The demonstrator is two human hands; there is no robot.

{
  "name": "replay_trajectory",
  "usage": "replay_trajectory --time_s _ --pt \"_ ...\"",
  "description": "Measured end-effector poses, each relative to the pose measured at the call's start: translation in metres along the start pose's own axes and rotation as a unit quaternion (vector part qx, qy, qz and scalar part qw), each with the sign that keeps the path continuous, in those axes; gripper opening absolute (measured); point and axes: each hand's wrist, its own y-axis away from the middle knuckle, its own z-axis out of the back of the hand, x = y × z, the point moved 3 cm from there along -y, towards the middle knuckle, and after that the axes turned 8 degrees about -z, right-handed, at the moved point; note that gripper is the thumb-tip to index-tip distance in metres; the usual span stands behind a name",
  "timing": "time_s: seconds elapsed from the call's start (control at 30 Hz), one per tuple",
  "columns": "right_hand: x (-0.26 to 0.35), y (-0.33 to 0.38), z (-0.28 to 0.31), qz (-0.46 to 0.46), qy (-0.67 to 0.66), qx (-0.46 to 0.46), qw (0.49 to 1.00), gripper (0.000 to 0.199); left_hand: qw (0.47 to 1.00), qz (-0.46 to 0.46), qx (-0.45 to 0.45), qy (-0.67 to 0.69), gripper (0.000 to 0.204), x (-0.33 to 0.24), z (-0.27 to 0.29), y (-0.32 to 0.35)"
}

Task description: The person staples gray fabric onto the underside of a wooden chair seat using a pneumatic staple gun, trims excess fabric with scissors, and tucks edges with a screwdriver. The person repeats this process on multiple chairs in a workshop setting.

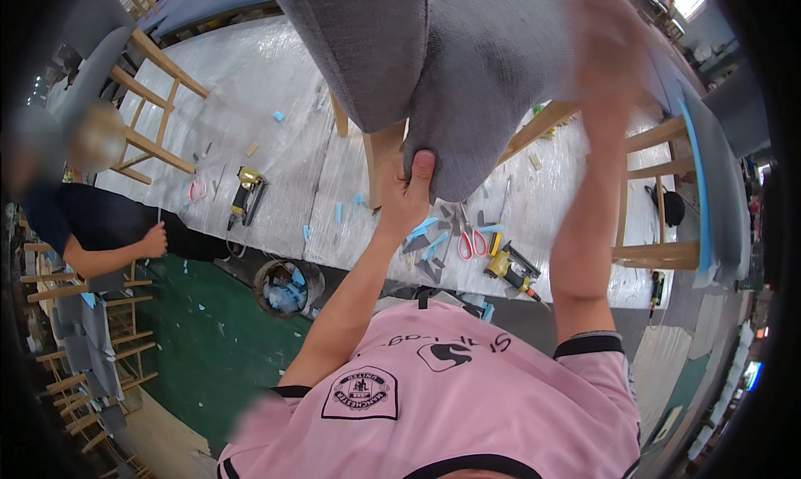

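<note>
A chair covered in grey upholstery fabric (488,70) stands in front of me on the worktable, with a wooden leg (382,158) below the cover. My left hand (409,194) pinches the hanging lower corner of that fabric, thumb on top and the other fingers mostly hidden. Higher up on the right, my right hand (605,41) is smeared by motion beside the chair's grey side, and its fingers cannot be made out. Just below the chair lie red-handled scissors (471,244) among blue and grey scraps. A yellow-and-black staple gun (511,268) rests near the table's front edge.
The table (284,178) is wrapped in clear film. Another staple gun (246,197) lies to the left, above a scrap bin (288,287). Upholstered chairs with wooden frames (158,103) stand at both sides. A co-worker's hand (154,241) is at the left edge of the table.
</note>
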Motion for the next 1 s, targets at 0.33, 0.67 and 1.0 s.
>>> replay_trajectory --time_s 0.33,0.67,1.0 --pt "-0.035 0.088 -0.039 0.069 -0.219 -0.016 0.973 0.03 0.979 -0.081 0.034 -0.182 0.043 -0.044 0.036 -0.045" --pt "-0.318 0.589 -0.049 -0.45 0.263 0.384 0.762 0.051 0.929 -0.119 0.07 -0.343 0.031 -0.064 0.066 -0.059" --pt "-0.308 0.581 -0.031 -0.546 0.106 0.307 0.772 0.054 0.934 -0.113 0.077 -0.331 0.027 -0.06 0.07 -0.048"
